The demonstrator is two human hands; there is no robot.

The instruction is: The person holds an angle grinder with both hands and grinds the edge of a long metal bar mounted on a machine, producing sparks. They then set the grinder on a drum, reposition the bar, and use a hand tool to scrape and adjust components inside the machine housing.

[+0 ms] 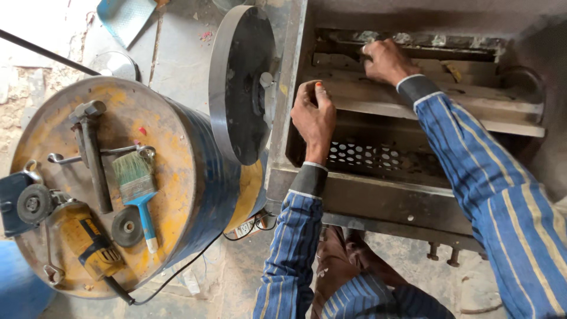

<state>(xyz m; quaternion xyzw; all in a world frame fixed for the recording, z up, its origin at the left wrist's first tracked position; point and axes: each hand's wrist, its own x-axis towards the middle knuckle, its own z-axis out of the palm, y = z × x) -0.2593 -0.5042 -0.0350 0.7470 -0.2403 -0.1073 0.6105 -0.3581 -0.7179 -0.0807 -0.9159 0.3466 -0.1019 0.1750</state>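
Machine housing [378, 195]: two hands on it, left [314, 115] gripping edge, right [387, 60] seemingly curled on bar.

A workshop: angle grinder [77, 236], hammer [91, 147] (atop a drum [195, 195])

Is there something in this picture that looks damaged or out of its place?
Nothing looks broken. The oddest thing is that tools lie loose on the drum top: an angle grinder, a paintbrush, a hammer. The drum's yellow paint is worn. Both hands, left and right, rest on the machine's frame.
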